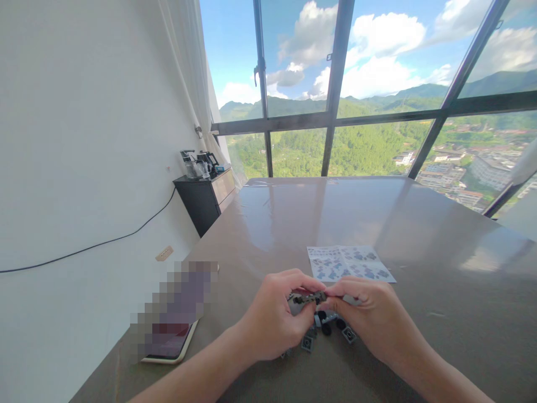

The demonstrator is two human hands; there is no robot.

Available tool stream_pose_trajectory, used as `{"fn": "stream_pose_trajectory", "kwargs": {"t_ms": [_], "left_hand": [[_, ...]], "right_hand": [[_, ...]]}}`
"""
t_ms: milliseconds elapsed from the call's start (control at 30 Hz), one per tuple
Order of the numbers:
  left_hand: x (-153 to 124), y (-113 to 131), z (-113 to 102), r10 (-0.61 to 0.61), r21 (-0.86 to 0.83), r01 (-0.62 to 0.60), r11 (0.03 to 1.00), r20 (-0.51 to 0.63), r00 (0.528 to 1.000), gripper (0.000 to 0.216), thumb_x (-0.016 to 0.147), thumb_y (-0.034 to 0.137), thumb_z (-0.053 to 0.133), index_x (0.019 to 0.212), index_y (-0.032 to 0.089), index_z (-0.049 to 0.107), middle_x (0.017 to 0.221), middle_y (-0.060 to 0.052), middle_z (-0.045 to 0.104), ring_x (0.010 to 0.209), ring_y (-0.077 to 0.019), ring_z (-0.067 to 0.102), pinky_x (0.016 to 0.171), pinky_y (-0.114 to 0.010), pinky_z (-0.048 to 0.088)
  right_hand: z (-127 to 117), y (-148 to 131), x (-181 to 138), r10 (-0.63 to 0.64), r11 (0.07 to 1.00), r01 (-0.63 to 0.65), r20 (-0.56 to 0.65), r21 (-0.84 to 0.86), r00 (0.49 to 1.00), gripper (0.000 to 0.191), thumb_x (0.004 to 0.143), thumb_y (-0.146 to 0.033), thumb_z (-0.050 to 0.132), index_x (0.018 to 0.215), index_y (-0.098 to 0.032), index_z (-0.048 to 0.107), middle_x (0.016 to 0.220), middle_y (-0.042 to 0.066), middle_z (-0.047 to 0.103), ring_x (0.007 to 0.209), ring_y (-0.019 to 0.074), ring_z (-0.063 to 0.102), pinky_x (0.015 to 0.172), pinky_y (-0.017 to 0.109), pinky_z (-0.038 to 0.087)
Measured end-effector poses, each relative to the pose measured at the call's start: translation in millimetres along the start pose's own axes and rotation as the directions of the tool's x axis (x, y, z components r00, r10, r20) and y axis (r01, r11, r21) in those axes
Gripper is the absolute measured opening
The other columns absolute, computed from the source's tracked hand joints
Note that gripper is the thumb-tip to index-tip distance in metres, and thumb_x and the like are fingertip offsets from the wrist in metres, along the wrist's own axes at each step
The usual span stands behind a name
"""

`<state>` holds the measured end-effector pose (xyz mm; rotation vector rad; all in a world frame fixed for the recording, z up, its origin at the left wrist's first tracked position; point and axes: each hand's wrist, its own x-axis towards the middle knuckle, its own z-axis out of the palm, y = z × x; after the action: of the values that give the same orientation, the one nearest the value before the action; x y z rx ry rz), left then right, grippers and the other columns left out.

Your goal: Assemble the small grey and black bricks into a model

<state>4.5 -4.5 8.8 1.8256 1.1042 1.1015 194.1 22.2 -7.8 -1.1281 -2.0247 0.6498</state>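
My left hand [274, 319] and my right hand [375, 316] meet above the brown table [377, 224], fingers pinched from both sides on a small dark grey brick assembly [309, 298]. Under my hands lie several loose small parts [331, 329]: grey pieces and black round ones, partly hidden by my fingers. An unfolded instruction sheet [350, 263] with printed build steps lies flat just beyond my hands.
A phone [170, 347] lies at the table's left edge, partly blurred out. A dark cabinet [205, 198] with a kettle and glassware stands by the white wall at left. Large windows [369, 84] rise behind the table's far edge. A cable runs along the wall.
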Motion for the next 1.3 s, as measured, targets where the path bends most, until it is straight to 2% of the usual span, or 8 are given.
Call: {"fn": "stream_pose_trajectory", "kwargs": {"t_ms": [100, 200, 300, 400, 600, 800, 1100, 1300], "left_hand": [[4, -5, 4, -0.176, -0.243, 0.146, 0.959, -0.106, 0.979, 0.022, 0.077, 0.014, 0.070, 0.098, 0.014, 0.075, 0.093, -0.009, 0.076, 0.088, -0.0192, 0.069, 0.080, -0.028, 0.054], [10, -9, 0, -0.270, -0.404, 0.178, 0.897, -0.185, 0.945, 0.029, 0.070, 0.012, 0.077, 0.099, 0.014, 0.074, 0.092, -0.007, 0.075, 0.087, -0.0173, 0.069, 0.081, -0.027, 0.054], [16, -10, -10, -0.421, -0.591, 0.202, 0.781, -0.259, 0.869, 0.039, 0.070, 0.013, 0.079, 0.107, 0.014, 0.070, 0.087, -0.004, 0.072, 0.080, -0.0158, 0.072, 0.080, -0.028, 0.055], [19, -10, -19, -0.482, -0.702, 0.166, 0.693, -0.280, 0.830, 0.036, 0.070, 0.009, 0.078, 0.104, 0.011, 0.068, 0.081, -0.003, 0.071, 0.077, -0.0139, 0.071, 0.080, -0.027, 0.055], [21, -13, -22, -0.550, -0.752, 0.192, 0.631, -0.259, 0.794, 0.025, 0.075, 0.010, 0.078, 0.098, 0.011, 0.067, 0.078, -0.002, 0.069, 0.067, -0.0110, 0.067, 0.069, -0.025, 0.057], [19, -12, -17, -0.572, -0.781, 0.203, 0.590, -0.227, 0.788, 0.030, 0.074, 0.007, 0.078, 0.100, 0.012, 0.065, 0.074, 0.000, 0.066, 0.064, -0.0113, 0.066, 0.066, -0.027, 0.060], [21, -13, -17, -0.618, -0.819, 0.196, 0.539, -0.227, 0.752, 0.015, 0.080, 0.006, 0.073, 0.091, 0.011, 0.065, 0.077, -0.002, 0.067, 0.062, -0.0101, 0.065, 0.066, -0.025, 0.061], [22, -13, -16, -0.635, -0.822, 0.208, 0.530, -0.222, 0.740, 0.010, 0.084, 0.004, 0.067, 0.092, 0.010, 0.063, 0.077, -0.003, 0.067, 0.062, -0.0097, 0.065, 0.065, -0.024, 0.061]], "right_hand": [[-3, -1, 3, 0.058, 0.998, -0.059, -0.091, -0.008, 0.994, 0.012, 0.079, -0.035, 0.074, 0.074, -0.024, 0.077, 0.067, 0.000, 0.073, 0.064, 0.0189, 0.064, 0.063, 0.028, 0.047], [-8, -2, 6, 0.072, 0.996, -0.077, -0.117, -0.037, 0.990, 0.017, 0.079, -0.039, 0.074, 0.079, -0.022, 0.076, 0.068, 0.001, 0.071, 0.064, 0.0195, 0.062, 0.064, 0.030, 0.049], [-10, -2, 6, 0.041, 0.997, -0.040, 0.011, -0.068, 0.999, 0.017, 0.086, -0.035, 0.067, 0.084, -0.022, 0.076, 0.076, 0.004, 0.070, 0.069, 0.0195, 0.063, 0.065, 0.029, 0.049], [-8, -1, 4, 0.012, 0.995, 0.005, 0.167, -0.099, 0.986, 0.017, 0.091, -0.028, 0.060, 0.092, -0.022, 0.076, 0.087, 0.005, 0.069, 0.077, 0.0199, 0.063, 0.070, 0.030, 0.048], [-3, 4, 2, -0.003, 0.991, 0.035, 0.239, -0.130, 0.971, 0.022, 0.095, -0.020, 0.051, 0.098, -0.023, 0.073, 0.095, 0.006, 0.065, 0.083, 0.0203, 0.061, 0.079, 0.033, 0.047], [-6, 8, 1, -0.007, 0.989, 0.045, 0.263, -0.140, 0.965, 0.025, 0.097, -0.019, 0.046, 0.100, -0.023, 0.071, 0.100, 0.006, 0.062, 0.085, 0.0201, 0.060, 0.081, 0.034, 0.047], [9, -23, -7, -0.085, 0.986, 0.131, 0.365, -0.104, 0.927, 0.015, 0.092, -0.028, 0.064, 0.103, -0.025, 0.073, 0.112, 0.007, 0.063, 0.106, 0.0249, 0.058, 0.096, 0.039, 0.046], [1, -15, -9, -0.050, 0.977, 0.130, 0.413, -0.167, 0.909, 0.031, 0.076, -0.028, 0.081, 0.106, -0.030, 0.075, 0.118, 0.007, 0.064, 0.113, 0.0303, 0.056, 0.102, 0.047, 0.043]]}}
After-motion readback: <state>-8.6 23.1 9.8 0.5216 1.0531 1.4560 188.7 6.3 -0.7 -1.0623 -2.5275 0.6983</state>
